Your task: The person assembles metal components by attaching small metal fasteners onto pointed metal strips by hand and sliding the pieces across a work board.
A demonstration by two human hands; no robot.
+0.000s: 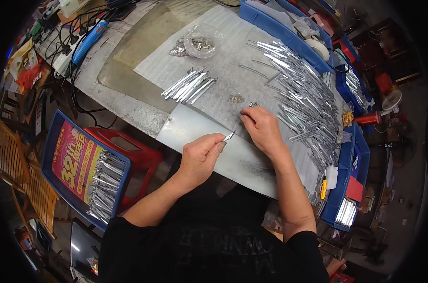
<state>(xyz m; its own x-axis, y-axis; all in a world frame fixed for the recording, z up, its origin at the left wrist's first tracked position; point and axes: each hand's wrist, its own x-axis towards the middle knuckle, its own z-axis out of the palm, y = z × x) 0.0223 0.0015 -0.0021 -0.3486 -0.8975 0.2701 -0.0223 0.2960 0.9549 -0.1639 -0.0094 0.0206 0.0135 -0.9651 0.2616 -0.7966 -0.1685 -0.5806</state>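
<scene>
Where metal strips (308,89) sprawl, blue bin (265,22) behind; stool (149,165) left

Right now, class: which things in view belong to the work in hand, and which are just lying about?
Likely work: pointed metal piece in the left hand, metal strips, small bagged parts.
Likely lying about: blue tool, slatted wood, yellow-handled tool.
</scene>
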